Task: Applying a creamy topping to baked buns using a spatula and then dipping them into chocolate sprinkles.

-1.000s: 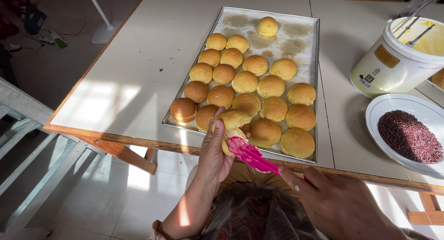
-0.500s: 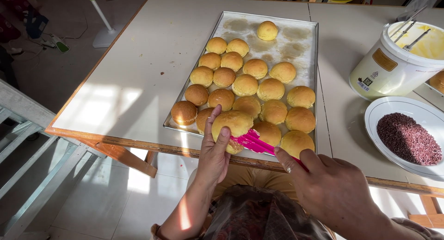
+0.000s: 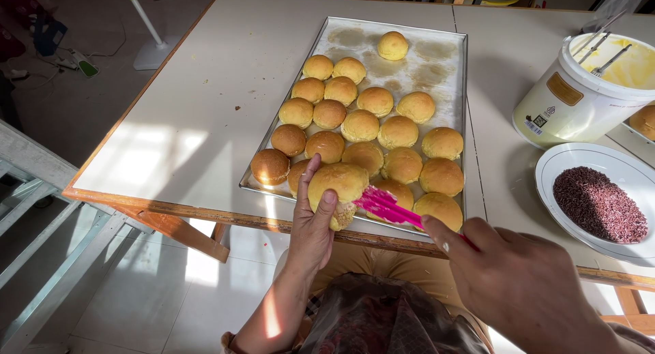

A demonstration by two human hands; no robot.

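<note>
Left hand [image 3: 310, 224]: grip closed on a golden bun [image 3: 338, 183] above the baking tray [image 3: 437, 64]. Right hand [image 3: 518, 286]: grip closed on a pink brush [image 3: 385, 207] touching that bun.

Buns [image 3: 360, 125] are crowding the tray's [image 3: 465, 88] near half, its far corners are lying open, bare tabletop [image 3: 205, 108] is stretching leftward, while a tub [image 3: 580, 95] and plate [image 3: 566, 164], seemingly close together, are blocking the right.

The plate [image 3: 559, 164] of dark sprinkles runs off the right edge; the pink brush [image 3: 385, 207] handle hides in the right hand [image 3: 518, 279].
</note>
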